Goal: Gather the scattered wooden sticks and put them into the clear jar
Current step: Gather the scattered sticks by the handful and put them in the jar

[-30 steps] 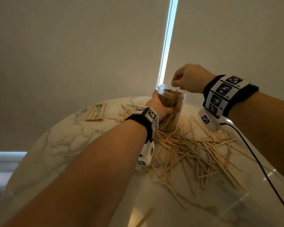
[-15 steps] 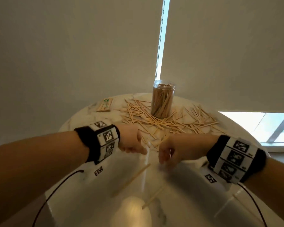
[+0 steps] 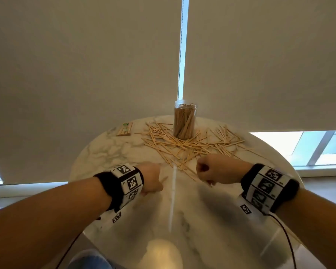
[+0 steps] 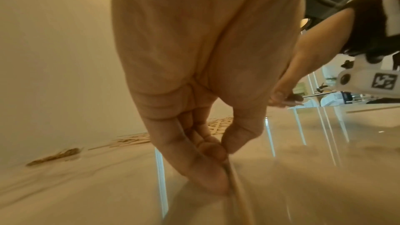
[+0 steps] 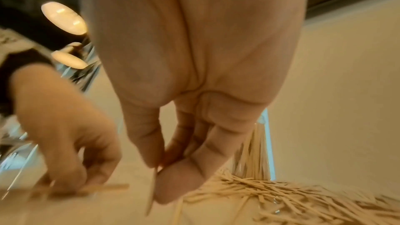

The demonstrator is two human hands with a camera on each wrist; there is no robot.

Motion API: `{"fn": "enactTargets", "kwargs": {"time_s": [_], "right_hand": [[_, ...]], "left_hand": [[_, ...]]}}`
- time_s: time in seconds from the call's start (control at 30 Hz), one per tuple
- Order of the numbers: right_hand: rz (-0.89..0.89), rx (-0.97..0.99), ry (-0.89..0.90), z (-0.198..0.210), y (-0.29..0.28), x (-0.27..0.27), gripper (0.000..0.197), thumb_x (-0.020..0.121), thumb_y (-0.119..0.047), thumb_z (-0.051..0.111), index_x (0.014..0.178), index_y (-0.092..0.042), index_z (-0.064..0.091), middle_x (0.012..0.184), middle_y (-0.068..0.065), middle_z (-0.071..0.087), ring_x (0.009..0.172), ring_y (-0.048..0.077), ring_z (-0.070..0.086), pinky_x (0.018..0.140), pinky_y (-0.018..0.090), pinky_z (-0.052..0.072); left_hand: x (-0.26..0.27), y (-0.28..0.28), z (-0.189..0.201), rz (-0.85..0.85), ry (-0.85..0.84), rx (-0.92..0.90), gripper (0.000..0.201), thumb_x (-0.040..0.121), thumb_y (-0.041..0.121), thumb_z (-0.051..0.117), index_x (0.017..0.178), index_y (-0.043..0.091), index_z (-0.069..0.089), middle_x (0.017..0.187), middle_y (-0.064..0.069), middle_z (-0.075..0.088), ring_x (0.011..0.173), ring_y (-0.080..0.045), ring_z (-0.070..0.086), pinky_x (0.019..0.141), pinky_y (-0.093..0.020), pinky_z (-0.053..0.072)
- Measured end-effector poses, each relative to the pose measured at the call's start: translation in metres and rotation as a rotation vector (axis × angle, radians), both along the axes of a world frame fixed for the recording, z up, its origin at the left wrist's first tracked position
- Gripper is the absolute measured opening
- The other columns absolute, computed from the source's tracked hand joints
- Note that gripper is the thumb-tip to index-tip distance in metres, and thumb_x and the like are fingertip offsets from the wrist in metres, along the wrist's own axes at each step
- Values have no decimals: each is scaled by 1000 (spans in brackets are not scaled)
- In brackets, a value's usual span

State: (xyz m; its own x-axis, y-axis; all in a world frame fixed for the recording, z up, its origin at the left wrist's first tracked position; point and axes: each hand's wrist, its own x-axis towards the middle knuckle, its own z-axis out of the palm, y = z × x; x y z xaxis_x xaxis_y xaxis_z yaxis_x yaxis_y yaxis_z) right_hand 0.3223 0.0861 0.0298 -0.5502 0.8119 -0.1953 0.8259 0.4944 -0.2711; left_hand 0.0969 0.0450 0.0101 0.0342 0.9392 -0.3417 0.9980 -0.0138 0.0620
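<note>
A clear jar packed with wooden sticks stands upright at the far side of the round marble table. Several loose sticks lie scattered around its base and toward me. My left hand is low at the near middle of the table, fingers and thumb pinching one stick that lies on the surface. My right hand hovers to its right with curled fingers, thumb and forefinger pinching a single stick that hangs down. The pile lies just beyond it.
A small packet of sticks lies at the table's far left. Roller blinds hang right behind the table, with a bright window strip at the right. The near table edge curves below my wrists, with cables trailing from both wristbands.
Both hands left the jar and came back to the near side of the table. Since half a second ago they have moved apart, each now pinching a stick.
</note>
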Motion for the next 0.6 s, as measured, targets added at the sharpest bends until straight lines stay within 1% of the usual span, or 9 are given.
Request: {"fn": "enactTargets", "kwargs": {"time_s": [0.07,0.1,0.17,0.23,0.3,0.37,0.43,0.5,0.6], "right_hand": [[-44,-10,161,10,3,5,9,92,-25,61,88,-18,65,78,1,75,74,16,71,84,41,59],[-64,-44,243,15,2,6,9,93,-24,62,90,-17,66,79,3,75,75,17,72,85,42,60],[-108,-90,380,23,-1,7,11,94,-24,65,96,-13,68,85,5,76,78,20,75,83,40,61],[-137,-103,462,30,-7,5,15,93,-26,67,99,-12,69,87,4,76,79,18,75,80,35,62],[-149,-130,538,37,-15,3,19,93,-25,69,103,-9,70,88,4,76,76,15,76,74,27,62],[-140,-171,607,39,-23,0,19,93,-21,69,104,-5,70,88,6,76,75,14,76,68,21,60],[-116,-203,651,40,-29,-2,18,93,-18,69,103,-3,71,91,11,76,76,15,75,66,19,58],[-136,-195,641,37,-29,2,18,93,-20,69,100,-4,72,89,11,76,74,15,74,66,21,59],[-241,-53,352,28,-21,24,22,91,-31,71,93,-9,73,80,2,77,74,15,75,75,28,60]], "left_hand": [[0,3,4,75,-78,50,33,99,31,53,95,3,69,75,-5,67,70,-23,63,64,-30,50],[1,5,6,151,-220,73,29,102,27,48,95,4,64,81,-8,67,66,-22,61,61,-31,49],[9,10,12,338,-680,121,26,106,26,41,92,9,53,84,-12,61,56,-17,52,55,-33,45],[23,9,22,481,-1185,152,36,106,45,37,94,13,48,71,-6,47,48,-12,35,47,-27,34],[40,7,32,475,-1464,102,57,97,68,32,96,14,49,65,1,40,50,-10,31,45,-23,29],[57,3,37,363,-1488,83,57,97,66,35,99,12,55,67,2,44,53,-9,35,47,-22,31],[69,3,34,279,-1420,160,34,106,39,40,97,12,58,70,0,49,56,-11,40,48,-24,33],[74,5,30,306,-1317,256,26,105,20,38,87,14,56,68,-2,50,58,-14,42,50,-27,34],[65,13,25,488,-1220,282,25,107,19,35,90,14,52,64,-2,51,57,-17,52,57,-29,41]]}}
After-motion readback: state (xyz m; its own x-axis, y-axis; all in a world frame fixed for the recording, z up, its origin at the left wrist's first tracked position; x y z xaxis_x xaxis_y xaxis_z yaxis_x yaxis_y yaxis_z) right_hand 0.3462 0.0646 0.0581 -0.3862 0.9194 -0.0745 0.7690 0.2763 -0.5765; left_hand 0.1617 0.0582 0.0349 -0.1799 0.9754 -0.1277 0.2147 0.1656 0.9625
